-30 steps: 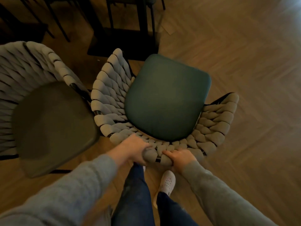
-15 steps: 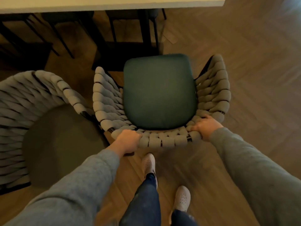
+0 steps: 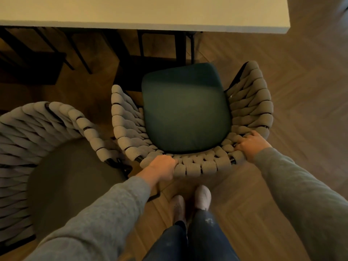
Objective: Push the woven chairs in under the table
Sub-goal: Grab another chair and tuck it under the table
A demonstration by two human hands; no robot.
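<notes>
A woven chair [image 3: 250, 102] with thick grey woven sides and a dark green seat cushion [image 3: 185, 110] faces the white table [image 3: 143, 12], its front just short of the table's edge. My left hand [image 3: 160, 169] grips the left part of the chair's woven back rim. My right hand [image 3: 249, 145] grips the rim at the back right corner. A second woven chair [image 3: 37, 121] with a grey-brown seat stands at the left, turned away from the table and touching the first chair's left side.
Black table legs [image 3: 181, 47] and dark chair frames stand under the table. Wooden herringbone floor [image 3: 301, 91] lies open at the right. My two feet in light shoes [image 3: 202, 196] stand close behind the chair.
The green-seated chair has turned to face the table and moved toward it. My right hand shifted from the middle of the back rim to its right corner. The table's edge has come into view.
</notes>
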